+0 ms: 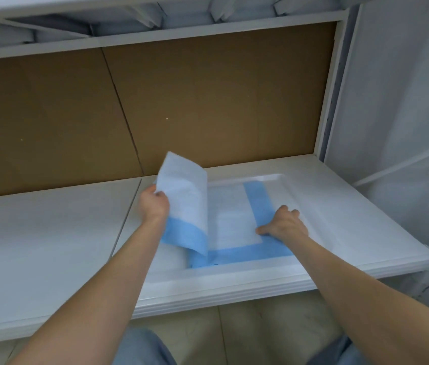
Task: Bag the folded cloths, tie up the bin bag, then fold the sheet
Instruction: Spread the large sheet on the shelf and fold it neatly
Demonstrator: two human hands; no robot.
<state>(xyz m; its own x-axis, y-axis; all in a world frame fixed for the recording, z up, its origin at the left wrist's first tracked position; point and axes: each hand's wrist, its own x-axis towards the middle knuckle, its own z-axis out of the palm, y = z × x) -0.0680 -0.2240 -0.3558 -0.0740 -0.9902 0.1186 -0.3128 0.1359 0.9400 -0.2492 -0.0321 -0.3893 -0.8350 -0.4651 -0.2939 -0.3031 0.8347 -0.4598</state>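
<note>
A white sheet with a blue border (231,219) lies on the white shelf board (339,219), partly folded. My left hand (154,205) grips the sheet's left edge and holds that half lifted and curled over toward the right. My right hand (285,223) presses down on the sheet's right blue border, thumb on the white part, fingers spread toward the shelf. No bin bag or folded cloths are in view.
A brown cardboard back panel (181,101) closes the rear of the shelf. An upper shelf (155,35) sits above with white packs on it. A white metal upright (334,101) and plastic-covered wall stand at the right. Tiled floor shows below.
</note>
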